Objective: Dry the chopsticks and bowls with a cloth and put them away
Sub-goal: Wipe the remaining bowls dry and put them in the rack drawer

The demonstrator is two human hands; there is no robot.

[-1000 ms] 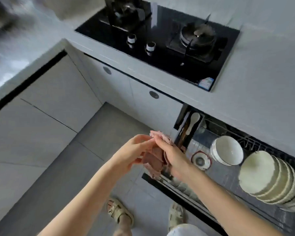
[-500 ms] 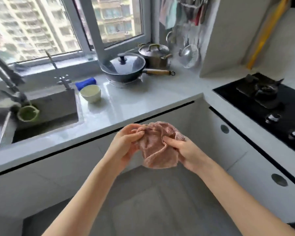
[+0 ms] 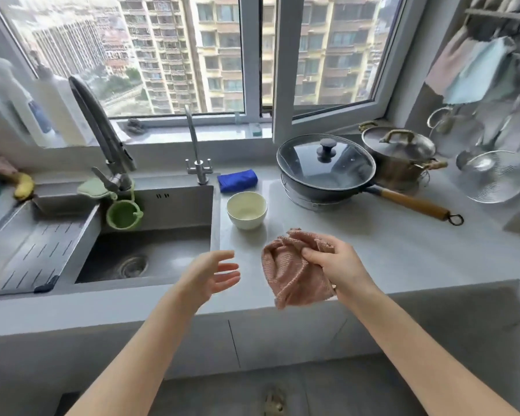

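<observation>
The right hand (image 3: 339, 267), right of centre in the frame, is closed on a bunched pink cloth (image 3: 291, 273), thumb and fingers pinching its upper folds while the rest hangs down to the left over the front edge of the counter (image 3: 403, 253). The left hand (image 3: 209, 276), just left of the cloth and apart from it, is empty, fingers spread and loosely curled, palm turned toward the right hand. Both bare forearms reach up from the bottom of the frame.

Above the gap between the hands, a white bowl (image 3: 246, 210) stands upright on the pale grey counter, close to the sink's right rim. A folded blue cloth (image 3: 237, 180) lies just behind the bowl. The steel sink (image 3: 150, 256) fills the centre left, with a perforated drain tray (image 3: 27, 253) at its left end, a tall tap (image 3: 102, 130) and a green hanging cup (image 3: 123, 216). To the upper right of the bowl sit a lidded dark pan (image 3: 326, 166) with a wooden handle and a lidded steel pot (image 3: 400, 154); a mesh strainer (image 3: 493, 175) and hanging cloths (image 3: 469, 70) occupy the far right. A wide window (image 3: 252, 55) across the top shows apartment blocks.
</observation>
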